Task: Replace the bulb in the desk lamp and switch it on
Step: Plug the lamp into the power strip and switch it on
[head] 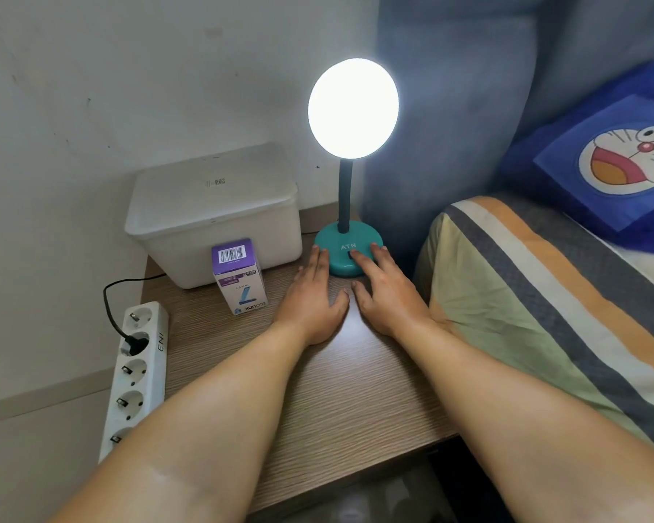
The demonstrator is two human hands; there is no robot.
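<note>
The desk lamp stands at the back of the wooden table, its bulb (353, 108) glowing bright white on top of a dark neck (343, 198). Its teal round base (346, 241) carries the letters ATN. My left hand (312, 296) lies flat on the table with its fingertips touching the base's left side. My right hand (384, 288) rests palm down, its fingers spread over the front right of the base, one fingertip on the dark switch. Neither hand holds anything. A purple and white bulb box (240, 275) stands upright left of my left hand.
A white lidded plastic bin (212, 213) sits behind the bulb box. A white power strip (138, 368) lies off the table's left edge with a black plug in it. A bed with a striped pillow (544, 296) and a blue cartoon cushion (612, 160) borders the right.
</note>
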